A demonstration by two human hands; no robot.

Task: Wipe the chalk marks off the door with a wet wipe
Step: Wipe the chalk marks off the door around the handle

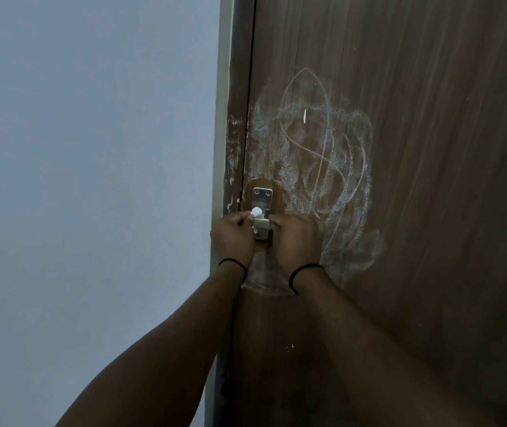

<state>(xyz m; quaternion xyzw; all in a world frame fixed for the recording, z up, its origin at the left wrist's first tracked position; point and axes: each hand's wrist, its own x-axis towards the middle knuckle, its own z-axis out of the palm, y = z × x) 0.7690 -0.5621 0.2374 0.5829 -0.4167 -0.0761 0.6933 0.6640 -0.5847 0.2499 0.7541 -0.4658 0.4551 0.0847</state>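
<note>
A dark brown wooden door (415,149) carries white chalk scribbles and smears (323,155) above and to the right of its metal latch plate (262,200). A small patch around the plate looks clean. My left hand (233,238) pinches a small white wet wipe (255,212) at the plate's left edge. My right hand (296,241) is closed around the door handle just right of the plate, hiding it. Chalk also shows below both wrists (264,283).
A pale blue-grey wall (92,180) fills the left half. The brown door frame (235,143) between wall and door has white scuff marks. Both wrists wear thin black bands.
</note>
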